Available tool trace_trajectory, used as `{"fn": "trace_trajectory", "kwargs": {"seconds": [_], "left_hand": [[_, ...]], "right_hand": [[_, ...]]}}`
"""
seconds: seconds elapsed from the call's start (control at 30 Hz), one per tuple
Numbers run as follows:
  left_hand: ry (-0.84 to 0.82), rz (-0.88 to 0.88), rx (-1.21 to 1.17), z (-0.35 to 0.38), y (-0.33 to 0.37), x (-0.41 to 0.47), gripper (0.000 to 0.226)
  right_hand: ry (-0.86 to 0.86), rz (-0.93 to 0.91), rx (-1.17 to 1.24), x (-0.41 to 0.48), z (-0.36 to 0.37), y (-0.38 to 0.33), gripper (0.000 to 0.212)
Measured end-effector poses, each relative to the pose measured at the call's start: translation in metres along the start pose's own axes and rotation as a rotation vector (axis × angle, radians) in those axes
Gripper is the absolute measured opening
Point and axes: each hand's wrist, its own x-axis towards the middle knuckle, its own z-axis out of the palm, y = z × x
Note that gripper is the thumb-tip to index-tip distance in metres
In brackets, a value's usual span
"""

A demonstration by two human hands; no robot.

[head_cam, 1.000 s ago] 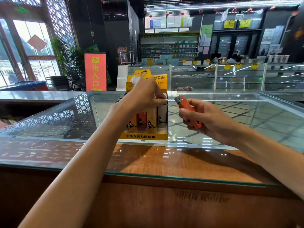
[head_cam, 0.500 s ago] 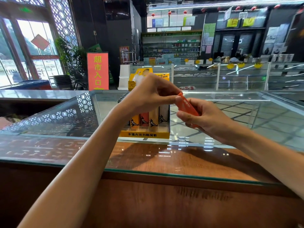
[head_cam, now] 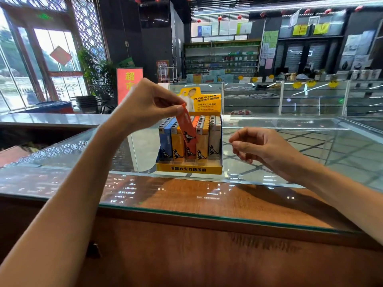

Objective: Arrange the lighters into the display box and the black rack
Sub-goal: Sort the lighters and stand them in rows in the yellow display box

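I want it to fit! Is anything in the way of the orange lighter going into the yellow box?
Maybe. The left hand pinches the orange lighter tilted at the full-looking front row of the display box. No free slot shows.

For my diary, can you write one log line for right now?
left hand: pinches orange lighter, tilted, not yet seated | display box: stands on glass counter | right hand: empty, loosely curled

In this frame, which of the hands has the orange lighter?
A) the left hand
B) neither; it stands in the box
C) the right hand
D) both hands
A: the left hand pinches the orange lighter by its top, tilted over the display box, while the right hand holds nothing.
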Motion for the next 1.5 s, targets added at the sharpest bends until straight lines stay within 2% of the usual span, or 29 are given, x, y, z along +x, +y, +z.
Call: {"fn": "trace_trajectory", "kwargs": {"seconds": [0.13, 0.27, 0.43, 0.53, 0.6, 0.67, 0.73, 0.8, 0.87, 0.93, 1.0, 1.13, 1.17, 1.23, 1.37, 1.43, 1.5], "left_hand": [[-0.041, 0.027, 0.129, 0.017, -0.007, -0.001, 0.026], [-0.058, 0.085, 0.237, 0.03, -0.011, -0.001, 0.023], [-0.051, 0.104, 0.305, 0.035, -0.015, 0.0, 0.023], [-0.022, 0.1, 0.339, 0.044, -0.02, -0.005, 0.025], [-0.023, 0.11, 0.363, 0.046, -0.022, -0.009, 0.028], [-0.014, 0.132, 0.32, 0.042, -0.025, -0.016, 0.036], [0.051, 0.079, 0.185, 0.032, -0.033, -0.029, 0.062], [0.101, -0.053, 0.113, 0.024, -0.048, -0.048, 0.091], [-0.033, -0.226, 0.117, 0.022, -0.062, -0.065, 0.104], [-0.201, -0.321, 0.128, 0.025, -0.072, -0.074, 0.104], [-0.245, -0.303, 0.142, 0.027, -0.077, -0.074, 0.084], [-0.28, -0.233, 0.105, 0.021, -0.085, -0.071, 0.019], [-0.277, -0.233, 0.097, 0.017, -0.087, -0.073, 0.012], [-0.255, -0.244, 0.092, 0.007, -0.093, -0.08, 0.023], [-0.181, -0.347, 0.055, -0.027, -0.121, -0.097, 0.019], [-0.145, -0.392, 0.08, -0.047, -0.142, -0.104, 0.049], [-0.118, -0.423, 0.111, -0.065, -0.157, -0.111, 0.064]], "right_hand": [[0.01, -0.025, -0.204, 0.002, 0.007, 0.003, 0.009], [0.002, -0.073, -0.467, 0.005, 0.011, 0.008, 0.018], [0.022, -0.058, -0.554, 0.007, 0.01, 0.01, 0.026], [0.009, -0.025, -0.619, 0.009, 0.01, 0.013, 0.038], [-0.001, -0.001, -0.647, 0.01, 0.013, 0.015, 0.055], [-0.011, 0.02, -0.673, 0.012, 0.016, 0.016, 0.077], [-0.048, 0.042, -0.702, 0.014, 0.019, 0.017, 0.095], [-0.097, 0.059, -0.683, 0.016, 0.022, 0.017, 0.101], [-0.116, 0.067, -0.656, 0.018, 0.025, 0.017, 0.094], [-0.101, 0.063, -0.657, 0.021, 0.027, 0.017, 0.082], [-0.085, 0.063, -0.646, 0.024, 0.027, 0.017, 0.078], [-0.065, 0.059, -0.608, 0.028, 0.035, 0.015, 0.07], [-0.062, 0.047, -0.598, 0.031, 0.041, 0.014, 0.068], [-0.066, 0.018, -0.574, 0.038, 0.057, 0.012, 0.063], [-0.092, -0.03, -0.588, 0.062, 0.1, 0.009, 0.056], [-0.092, -0.049, -0.595, 0.074, 0.123, 0.009, 0.051], [-0.089, -0.07, -0.588, 0.085, 0.146, 0.01, 0.049]]}}
